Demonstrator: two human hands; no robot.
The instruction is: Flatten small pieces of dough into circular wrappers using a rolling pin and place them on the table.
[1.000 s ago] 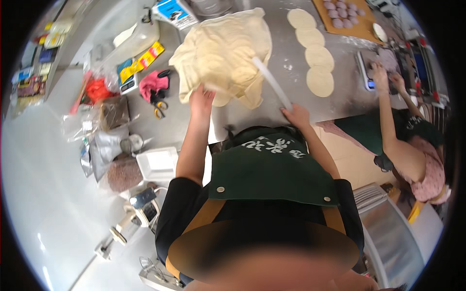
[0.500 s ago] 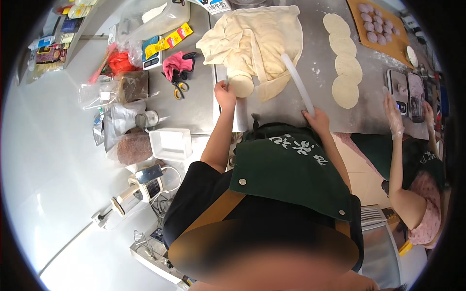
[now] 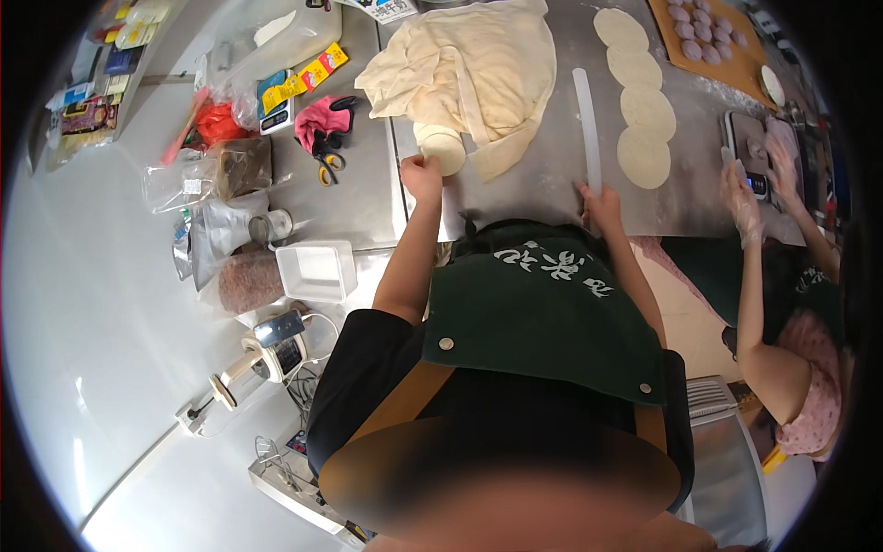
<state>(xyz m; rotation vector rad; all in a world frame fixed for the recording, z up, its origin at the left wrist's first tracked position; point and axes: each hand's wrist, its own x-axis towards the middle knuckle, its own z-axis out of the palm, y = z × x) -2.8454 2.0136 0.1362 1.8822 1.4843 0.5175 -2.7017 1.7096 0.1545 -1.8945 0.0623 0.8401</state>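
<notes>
My left hand (image 3: pixel 422 177) is closed, its fingertips at the lower left edge of a pale dough round (image 3: pixel 442 154). That round lies partly over more dough, which reaches under a cream cloth (image 3: pixel 460 78) bunched on the steel table. In my right hand (image 3: pixel 602 206) is the near end of a slim white rolling pin (image 3: pixel 588 129), pointing away from me. To the right of the pin, several flat dough rounds (image 3: pixel 643 110) form an overlapping row.
A board (image 3: pixel 666 35) with several purple balls stands far right. A co-worker's gloved hands (image 3: pixel 741 195) are beside a scale (image 3: pixel 750 138). On the left are scissors (image 3: pixel 327 170), a pink-and-black glove (image 3: pixel 322 122), a white tub (image 3: pixel 317 272) and bags.
The rolling pin has swung right, away from the cloth, and now points nearly straight ahead. My left hand stays by the dough round. The co-worker's far hand has moved toward the scale.
</notes>
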